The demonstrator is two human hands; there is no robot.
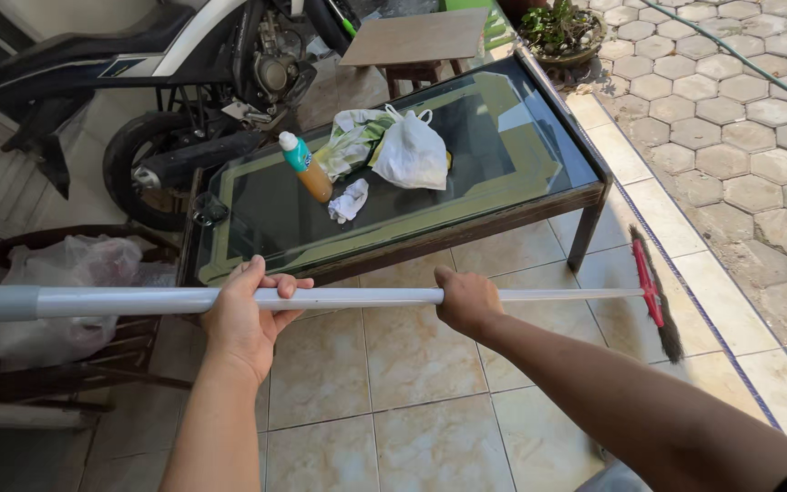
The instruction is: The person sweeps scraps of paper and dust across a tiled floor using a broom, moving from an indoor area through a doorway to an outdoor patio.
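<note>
A glass-topped table (539, 159) carries a white plastic bag (412, 150), a crumpled white wrapper (349, 199) and an orange bottle (305, 166) with a teal label and white cap, lying tilted. Both hands are closed around a grey broom handle (357, 297) held level: left hand (246, 321), right hand (466, 301). The broom head (656, 296) rests on the beige tiled floor (412, 401), near hexagonal paving (740, 137).

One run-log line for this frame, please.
left hand gripping broom handle | right hand gripping handle | broom head on tiled floor
</note>
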